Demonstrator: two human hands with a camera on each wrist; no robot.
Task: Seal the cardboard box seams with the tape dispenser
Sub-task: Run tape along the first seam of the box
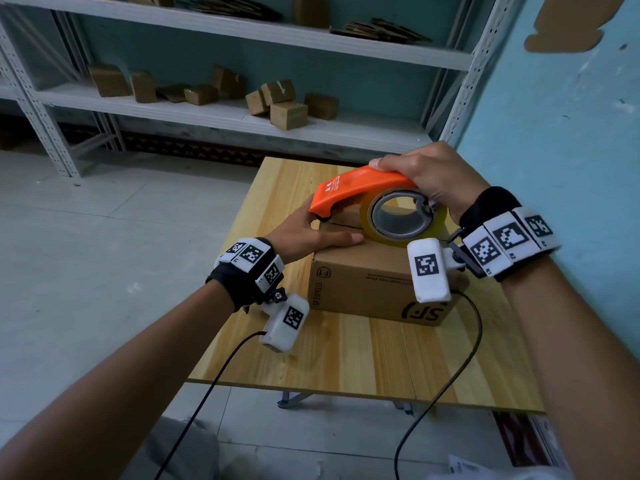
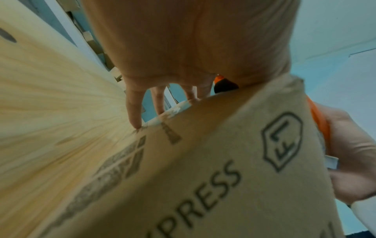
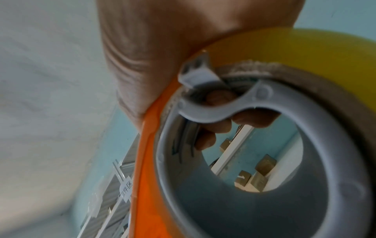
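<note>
A brown cardboard box (image 1: pixel 367 289) printed with black "SF EXPRESS" lettering (image 2: pixel 203 193) sits on the wooden table (image 1: pixel 346 358). Its top seam runs across under the orange tape dispenser (image 1: pixel 356 188), which carries a yellowish tape roll (image 1: pixel 401 218) on a grey hub (image 3: pixel 264 161). My right hand (image 1: pixel 429 174) grips the dispenser from above, fingers curled round its far side (image 3: pixel 223 125). The dispenser's front end rests on the box top at the far left. My left hand (image 1: pixel 311 233) lies flat on the box's left top edge, with its fingers (image 2: pixel 134 109) reaching down the far side.
Grey metal shelving (image 1: pixel 242 112) behind the table holds several small cardboard boxes (image 1: pixel 287 114). A blue wall (image 1: pixel 571 116) stands close on the right. Two black cables (image 1: pixel 464 358) hang from the wrist cameras over the table's near edge. Pale floor tiles (image 1: pixel 104 237) lie to the left.
</note>
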